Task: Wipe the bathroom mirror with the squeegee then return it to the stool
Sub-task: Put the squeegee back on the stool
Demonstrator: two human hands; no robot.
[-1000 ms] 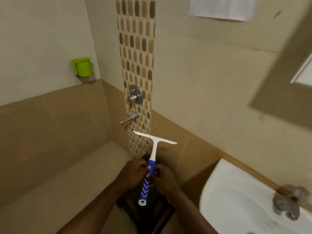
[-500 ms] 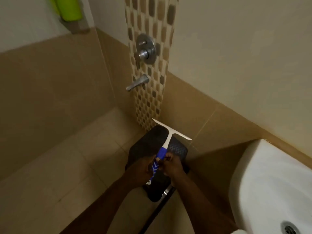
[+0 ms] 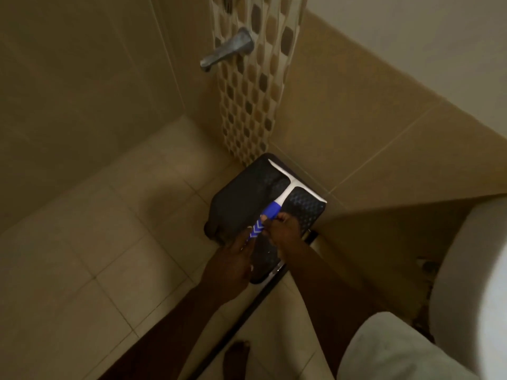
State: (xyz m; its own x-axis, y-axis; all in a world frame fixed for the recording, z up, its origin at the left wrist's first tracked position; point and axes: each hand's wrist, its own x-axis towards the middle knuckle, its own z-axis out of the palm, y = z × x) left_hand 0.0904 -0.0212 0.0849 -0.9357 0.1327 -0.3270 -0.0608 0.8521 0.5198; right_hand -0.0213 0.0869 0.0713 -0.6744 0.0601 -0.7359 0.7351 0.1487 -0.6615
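Note:
The squeegee [image 3: 288, 187] has a white blade, a white neck and a blue handle with white chevrons. It lies low over the black textured stool [image 3: 241, 193], blade toward the wall corner; I cannot tell if it rests on the seat. My right hand [image 3: 282, 230] pinches the blue handle from the right. My left hand [image 3: 230, 260] sits at the handle's lower end with fingers stretched out flat, hiding that end. The mirror is out of view.
A metal tap spout [image 3: 227, 50] sticks out of the mosaic tile strip [image 3: 247, 105] above the stool. The white basin [image 3: 480, 270] bulges in at the right. A dark floor strip [image 3: 247, 305] and my bare foot [image 3: 236, 357] are below.
The view has tipped further down toward the floor. The squeegee has come down onto or just above the stool. My left hand's fingers have straightened off the handle while the right still grips.

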